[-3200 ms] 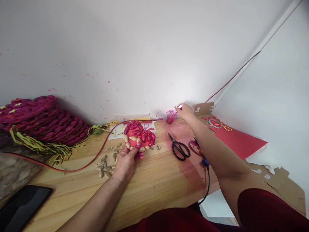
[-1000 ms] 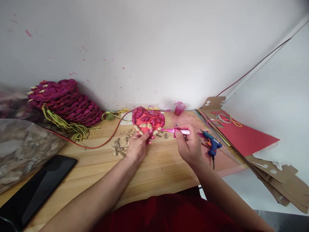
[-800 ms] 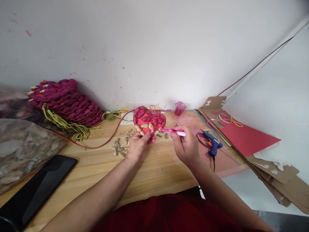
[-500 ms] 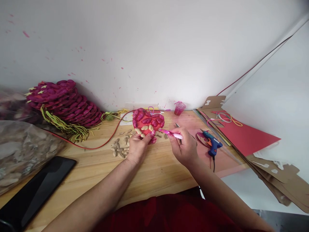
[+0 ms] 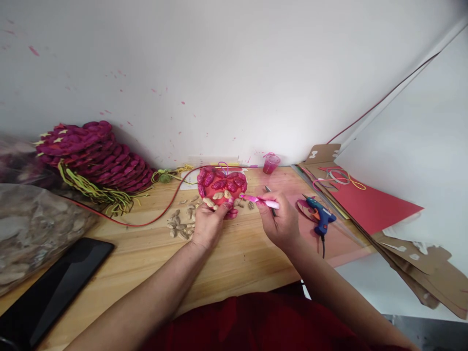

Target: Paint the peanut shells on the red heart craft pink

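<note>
My left hand (image 5: pixel 209 222) grips the lower edge of a red heart-shaped piece (image 5: pixel 215 191) with peanuts stuck on it. Peanuts along its top and sides are painted magenta, while a few near my thumb (image 5: pixel 221 208) are still plain tan. The fingertips of that hand are stained pink. In my right hand (image 5: pixel 280 217) is a paintbrush (image 5: pixel 268 203) with a white-pink handle, its pink tip pointing left, just off the heart's right side. Behind it stands a small clear cup (image 5: pixel 271 164) with magenta paint. Loose peanuts (image 5: pixel 179 226) lie left of my left hand.
A stack of magenta peanut pieces with yellow-green tassels (image 5: pixel 98 158) stands at left, beside a plastic bag of peanuts (image 5: pixel 32 229) and a black phone (image 5: pixel 58 287). At right lie a blue glue gun (image 5: pixel 322 217), red card (image 5: pixel 376 202) and cardboard (image 5: pixel 420 261). A red cord (image 5: pixel 146 223) crosses the table.
The brush has drawn slightly away to the right from the heart, and the heart has shifted a little left and tilted. The view has moved slightly.
</note>
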